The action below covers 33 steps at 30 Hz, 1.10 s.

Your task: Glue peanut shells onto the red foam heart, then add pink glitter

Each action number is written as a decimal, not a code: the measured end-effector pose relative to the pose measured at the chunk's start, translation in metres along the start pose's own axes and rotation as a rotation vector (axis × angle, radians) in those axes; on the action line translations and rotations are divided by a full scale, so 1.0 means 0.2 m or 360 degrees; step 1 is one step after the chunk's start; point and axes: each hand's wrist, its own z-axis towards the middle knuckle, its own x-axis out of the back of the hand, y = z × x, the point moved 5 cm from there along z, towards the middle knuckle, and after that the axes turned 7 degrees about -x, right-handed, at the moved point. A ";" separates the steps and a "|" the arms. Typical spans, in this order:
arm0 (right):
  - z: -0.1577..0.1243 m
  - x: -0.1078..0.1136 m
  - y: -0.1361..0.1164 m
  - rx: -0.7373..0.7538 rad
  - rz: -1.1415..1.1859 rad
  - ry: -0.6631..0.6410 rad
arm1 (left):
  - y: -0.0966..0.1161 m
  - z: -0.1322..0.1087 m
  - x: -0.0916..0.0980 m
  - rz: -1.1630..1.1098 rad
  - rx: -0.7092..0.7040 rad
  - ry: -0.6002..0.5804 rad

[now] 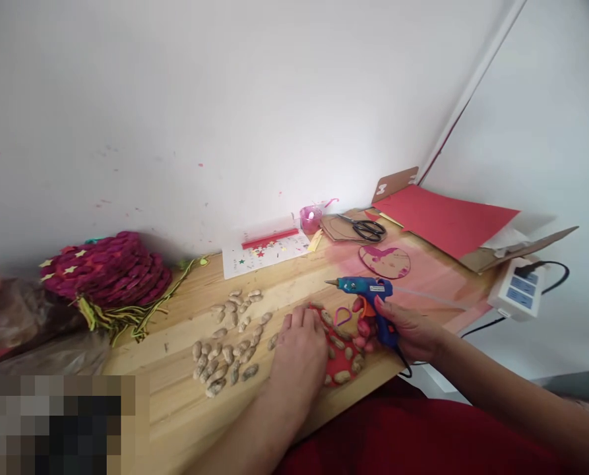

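Glue gun (pixel 363 285), blue with an orange trigger, is sitting in a person's right hand (pixel 398 323), which is wrapping snugly around the handle. Its nozzle is pointing left, probably so that the tip is clear of the gripping fingers. The left hand (pixel 301 346) is lying palm down across the left side of a red piece (pixel 338 364) dotted with peanuts, apparently to steady it; what is beneath the palm cannot be told. This piece is resting near the front edge of a wooden tabletop (pixel 165 402), directly before the person. Loose peanuts (pixel 229 353) are spreading to its left, seemingly for easy reach. Behind, a cardboard heart (pixel 384 262) and black-handled scissors (pixel 368 229) are lying flat. A power strip (pixel 519 290) is standing at right, perhaps serving the gun's cord.
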 end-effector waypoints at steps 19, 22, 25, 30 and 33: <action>0.03 -0.04 0.00 -0.0035 -0.0140 -0.0115 | 0.00 -0.06 -0.03 0.0113 0.0169 0.0001; 0.03 -0.05 0.00 -0.0035 -0.0174 -0.0121 | 0.01 -0.09 -0.07 0.0097 0.0186 0.0037; 0.04 -0.06 0.01 -0.0072 -0.0204 -0.0133 | 0.00 -0.11 -0.10 0.0097 0.0172 0.0065; 0.03 -0.05 0.00 -0.0100 -0.0295 -0.0044 | 0.01 -0.10 -0.09 0.0101 0.0179 0.0004; 0.02 -0.07 -0.01 -0.0119 -0.0383 -0.0032 | 0.03 -0.07 -0.05 0.0112 0.0204 -0.0024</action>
